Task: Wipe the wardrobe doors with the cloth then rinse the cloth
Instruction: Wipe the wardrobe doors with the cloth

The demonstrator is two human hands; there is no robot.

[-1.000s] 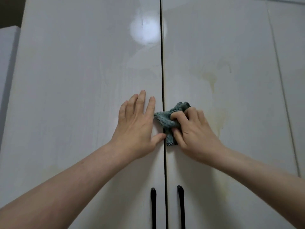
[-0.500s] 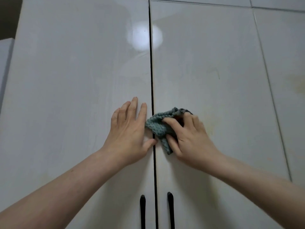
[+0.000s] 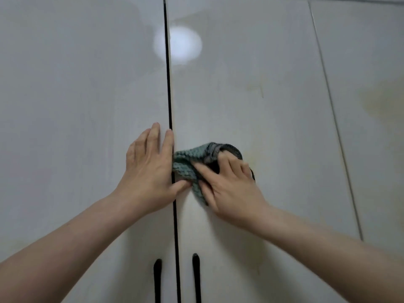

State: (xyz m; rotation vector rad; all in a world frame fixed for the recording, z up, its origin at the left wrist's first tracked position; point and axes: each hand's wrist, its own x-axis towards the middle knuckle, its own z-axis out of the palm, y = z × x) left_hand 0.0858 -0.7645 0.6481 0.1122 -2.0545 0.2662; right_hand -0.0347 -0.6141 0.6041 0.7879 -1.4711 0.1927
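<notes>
Two glossy white wardrobe doors fill the view, the left door [image 3: 83,106] and the right door [image 3: 251,95], split by a dark vertical gap. My left hand [image 3: 148,169] lies flat on the left door with fingers spread, its thumb reaching across the gap. My right hand [image 3: 227,186] presses a bunched green-grey cloth [image 3: 185,165] against the right door just right of the gap. The cloth's right part is hidden under my fingers.
Two black vertical handles [image 3: 157,281] [image 3: 196,278] sit below my hands, one on each door. A third door panel [image 3: 371,127] at the right bears a yellowish stain. Fainter yellow marks show on the right door. A round light reflection [image 3: 181,44] sits above.
My view has shifted left, so the doors appear further right. The right hand with the cloth has slid slightly right along the right door; the left hand stays flat beside the gap.
</notes>
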